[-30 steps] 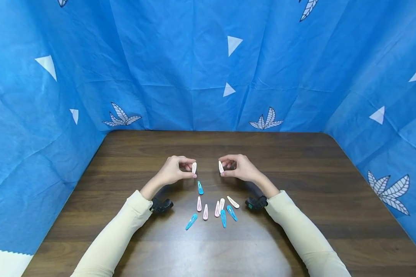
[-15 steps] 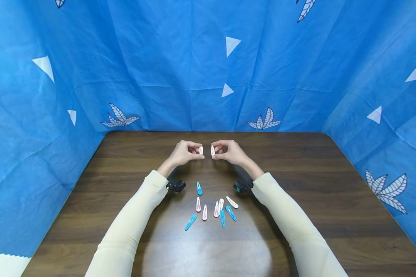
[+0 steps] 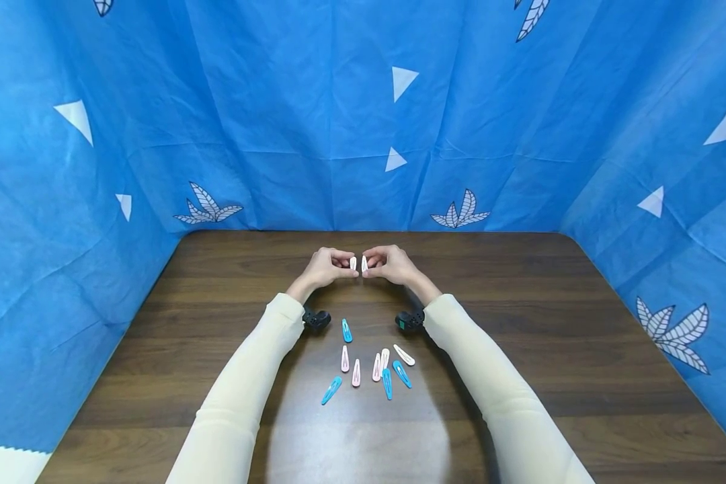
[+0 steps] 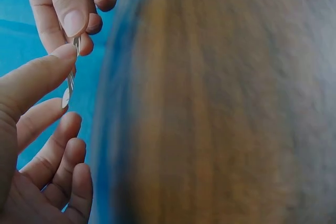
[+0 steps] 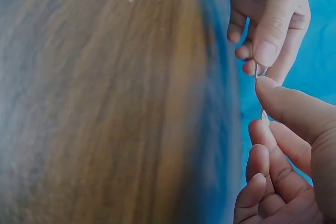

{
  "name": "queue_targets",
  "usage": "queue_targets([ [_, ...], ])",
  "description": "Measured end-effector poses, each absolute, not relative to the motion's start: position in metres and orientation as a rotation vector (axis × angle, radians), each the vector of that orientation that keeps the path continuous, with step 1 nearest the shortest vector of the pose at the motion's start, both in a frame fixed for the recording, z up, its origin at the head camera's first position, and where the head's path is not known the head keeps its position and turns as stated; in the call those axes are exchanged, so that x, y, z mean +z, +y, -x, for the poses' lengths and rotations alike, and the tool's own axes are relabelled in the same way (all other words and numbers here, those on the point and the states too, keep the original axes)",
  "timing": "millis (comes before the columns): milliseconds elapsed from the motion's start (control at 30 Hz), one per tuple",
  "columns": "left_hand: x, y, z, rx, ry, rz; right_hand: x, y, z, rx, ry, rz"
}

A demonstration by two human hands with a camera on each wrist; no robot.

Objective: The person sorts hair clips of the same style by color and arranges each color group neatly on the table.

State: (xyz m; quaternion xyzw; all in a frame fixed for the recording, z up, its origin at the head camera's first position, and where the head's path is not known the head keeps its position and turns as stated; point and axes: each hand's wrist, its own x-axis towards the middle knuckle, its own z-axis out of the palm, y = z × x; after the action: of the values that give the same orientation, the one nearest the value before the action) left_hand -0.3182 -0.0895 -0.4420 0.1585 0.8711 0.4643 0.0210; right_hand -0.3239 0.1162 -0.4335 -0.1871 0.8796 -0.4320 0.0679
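Observation:
Over the far part of the table, my left hand (image 3: 325, 267) pinches a white snap hair clip (image 3: 353, 263) between thumb and fingertips. Facing it, my right hand (image 3: 392, 265) pinches a second white hair clip (image 3: 365, 263) the same way. Both clips stand upright, a narrow gap between them in the head view. The left wrist view shows the left hand's clip (image 4: 66, 97) nearly edge-on. From the right wrist, the right hand's clip (image 5: 264, 115) is mostly covered by thumb and fingers.
Nearer on the wooden table (image 3: 218, 336) lie several loose hair clips: a blue clip (image 3: 347, 330), a pink clip (image 3: 355, 374) and others on the left. To the right, a white clip (image 3: 404, 355) lies by blue and pink ones. A blue curtain (image 3: 363, 188) borders the table.
Both hands have moved away from me toward the table's far edge and inward, each with its white clip, closing most of the gap between them. The loose clips have stayed put.

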Motion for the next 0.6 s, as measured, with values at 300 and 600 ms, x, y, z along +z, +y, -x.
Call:
queue_targets([
  [300, -0.455, -0.090, 0.323, 1.319, 2.759, -0.490, -0.446, 0.118, 0.327, -1.236, 2.650, 0.517],
  [600, -0.459, -0.086, 0.323, 1.135, 2.865, -0.429, -0.449, 0.114, 0.328, -1.179, 2.660, 0.535],
])
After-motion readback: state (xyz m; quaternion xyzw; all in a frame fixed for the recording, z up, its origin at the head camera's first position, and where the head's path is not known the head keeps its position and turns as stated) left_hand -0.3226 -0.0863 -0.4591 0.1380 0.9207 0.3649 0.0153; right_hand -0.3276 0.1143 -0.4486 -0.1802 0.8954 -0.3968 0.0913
